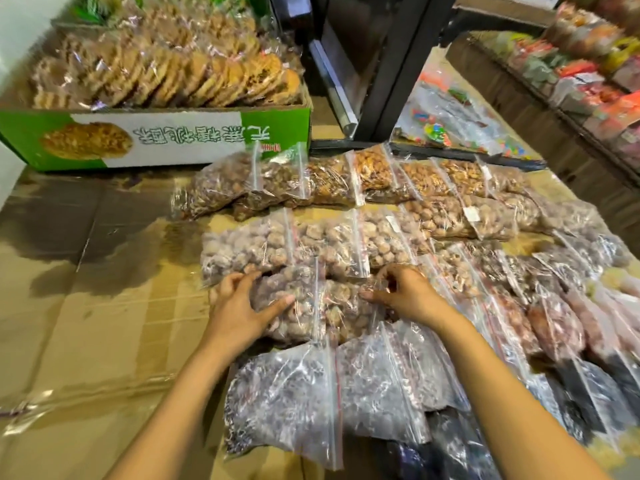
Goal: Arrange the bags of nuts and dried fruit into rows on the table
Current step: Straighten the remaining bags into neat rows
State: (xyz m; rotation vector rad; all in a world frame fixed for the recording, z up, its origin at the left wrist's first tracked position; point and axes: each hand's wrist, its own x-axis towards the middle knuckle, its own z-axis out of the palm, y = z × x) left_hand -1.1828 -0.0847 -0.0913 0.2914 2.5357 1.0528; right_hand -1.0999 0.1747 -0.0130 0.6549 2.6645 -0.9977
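Several clear zip bags of nuts and dried fruit lie in rows on the cardboard-covered table (86,323). Between my hands lies a bag of pale brown dried fruit (322,306). My left hand (242,306) presses flat on its left end, fingers spread. My right hand (405,292) pinches its right end. Behind it sits a row of lighter lumpy bags (277,244), and farther back a row of brown nut bags (346,181). In front lie two bags of dark purple fruit (287,403). More bags (554,320) overlap to the right.
A green and white carton (156,136) packed with wrapped round crackers stands at the back left. A black metal frame (381,71) rises behind the rows. Shelves of coloured packets (588,64) line the far right. Bare cardboard stretches to the left of the bags.
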